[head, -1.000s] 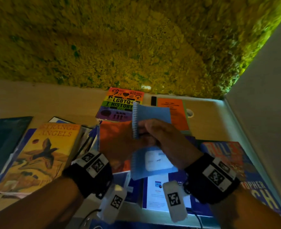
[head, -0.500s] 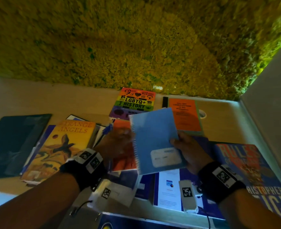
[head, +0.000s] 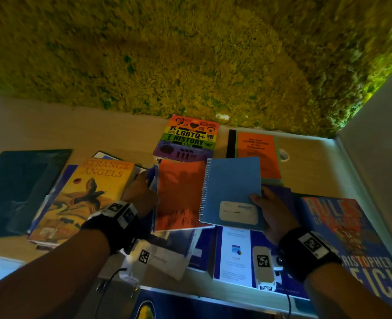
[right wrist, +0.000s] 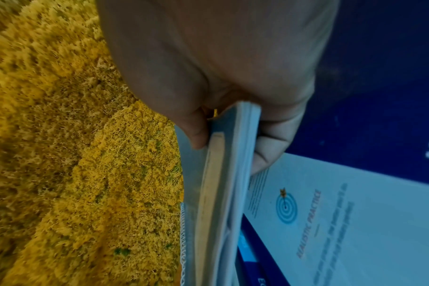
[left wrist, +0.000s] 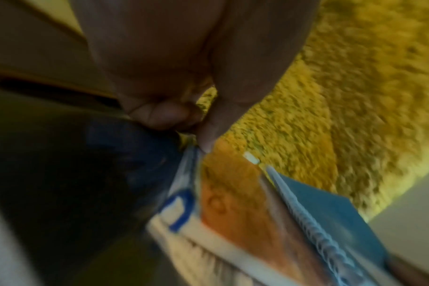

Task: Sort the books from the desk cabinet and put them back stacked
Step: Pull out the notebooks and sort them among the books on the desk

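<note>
A blue spiral notebook (head: 233,187) with a white label hangs tilted above the desk. My right hand (head: 268,210) pinches its right edge, thumb on the cover. In the right wrist view the fingers (right wrist: 269,147) curl under the notebook (right wrist: 216,193). Left of it lies an orange book (head: 180,192). My left hand (head: 142,194) pinches its left edge, and the left wrist view shows thumb and finger (left wrist: 206,135) closed on the orange book's (left wrist: 233,193) corner. Several more books lie flat around them.
On the desk lie Strange Angels (head: 93,192), a dark folder (head: 17,187), the LGBTQ+ History book (head: 188,139), an orange-covered booklet (head: 257,153), a blue Rules book (head: 351,238) and a white-and-blue booklet (head: 235,254). A moss wall (head: 190,54) stands behind, a white panel (head: 379,146) on the right.
Both hands held the blue notebook a second ago. The left hand has let go and moved left to the orange book's edge; the right hand carried the notebook right.
</note>
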Demonstrator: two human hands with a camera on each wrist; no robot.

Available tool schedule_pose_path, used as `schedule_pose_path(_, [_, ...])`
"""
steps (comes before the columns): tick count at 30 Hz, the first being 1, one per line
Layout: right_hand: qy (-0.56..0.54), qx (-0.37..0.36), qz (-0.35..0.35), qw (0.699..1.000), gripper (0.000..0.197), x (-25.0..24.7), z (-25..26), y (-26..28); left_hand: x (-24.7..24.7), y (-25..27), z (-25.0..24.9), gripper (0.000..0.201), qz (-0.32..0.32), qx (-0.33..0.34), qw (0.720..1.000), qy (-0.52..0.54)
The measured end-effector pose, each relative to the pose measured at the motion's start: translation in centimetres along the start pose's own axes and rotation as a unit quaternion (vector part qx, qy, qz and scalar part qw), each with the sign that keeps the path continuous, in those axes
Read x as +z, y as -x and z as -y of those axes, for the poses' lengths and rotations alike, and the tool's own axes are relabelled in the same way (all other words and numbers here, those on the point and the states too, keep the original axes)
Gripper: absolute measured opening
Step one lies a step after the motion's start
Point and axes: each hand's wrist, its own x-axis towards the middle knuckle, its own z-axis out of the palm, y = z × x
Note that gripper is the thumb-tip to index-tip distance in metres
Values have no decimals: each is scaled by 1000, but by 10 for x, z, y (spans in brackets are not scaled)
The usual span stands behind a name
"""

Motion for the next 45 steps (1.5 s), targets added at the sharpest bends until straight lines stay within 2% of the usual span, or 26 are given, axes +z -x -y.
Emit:
schedule_pose_path(3, [2,1,0,1000,35,-6,4,2,8,12,-8,52,-17,72,997,19])
schedule_pose_path(4, [0,2,0,1000,36,-7,6,3,11,17,-11,49,-24,114,993,0])
schedule_pose_path(5, [0,2,1,1000,36,-8,7,5,14,25,-16,50,-20,144,987,-75])
schedule_pose_path(7, [2,-2,1,1000,36,-8,9,7,24,31,-12,83,46,144,966,-210])
schedule_pose_path(8, [3,-5,0,1000,36,-8,10,8,29,33,-8,103,89,142,960,-226])
schedule_pose_path(9, [4,-9,0,1000,35,-9,12,9,33,35,-6,116,121,142,952,-241])
schedule_pose_path(10, [5,-14,-2,1000,35,-9,13,9,37,39,-6,118,143,149,936,-287])
schedule_pose_path(12, [7,-19,-8,1000,34,-12,15,9,41,45,-9,106,151,173,907,-354])
schedule_pose_path(16, [13,-22,-16,1000,32,-17,15,9,35,57,-17,76,126,243,899,-342])
schedule_pose_path(18, [4,-29,-17,999,32,-17,17,10,31,61,-15,53,114,277,892,-338])
schedule_pose_path(20, [-23,-36,-14,999,32,-17,19,12,22,64,-16,33,108,276,917,-265])
schedule_pose_path(23, [-83,-44,-12,996,27,-22,24,14,8,62,-14,25,73,226,963,-129])
schedule_pose_path(24, [-100,-40,-18,994,27,-24,24,14,4,61,-9,25,71,214,969,-106])
schedule_pose_path(26, [-117,-32,-18,992,22,-27,24,16,2,64,-1,33,119,208,965,-109])
schedule_pose_path(28, [-123,-23,-5,992,17,-27,22,18,9,69,7,46,129,250,946,-164])
schedule_pose_path(29, [-124,-17,1,992,18,-25,21,19,14,71,9,49,114,274,943,-153])
schedule_pose_path(31, [-113,-7,19,993,21,-14,17,19,17,77,5,43,62,246,967,-31])
schedule_pose_path(33, [-72,6,39,997,31,1,7,18,16,76,-2,33,31,156,979,128])
schedule_pose_path(35, [3,35,69,997,35,17,-5,20,13,70,-8,20,41,89,967,237])
schedule_pose_path(36, [51,46,85,994,30,26,-11,24,11,66,-9,18,57,58,949,305])
schedule_pose_path(38, [124,47,93,987,21,40,-20,27,13,59,-10,29,80,13,903,422])
schedule_pose_path(39, [134,42,83,987,23,44,-24,25,15,56,-10,32,101,5,883,459])
schedule_pose_path(41, [103,39,60,992,33,47,-27,20,17,52,-11,28,133,-4,866,482])
schedule_pose_path(43, [73,44,37,996,34,42,-23,14,19,43,-9,32,134,-11,877,462])
schedule_pose_path(44, [66,44,31,996,33,36,-20,11,18,39,-9,34,121,10,902,415])
schedule_pose_path(45, [55,41,24,997,32,29,-16,8,15,35,-9,36,93,46,941,323])
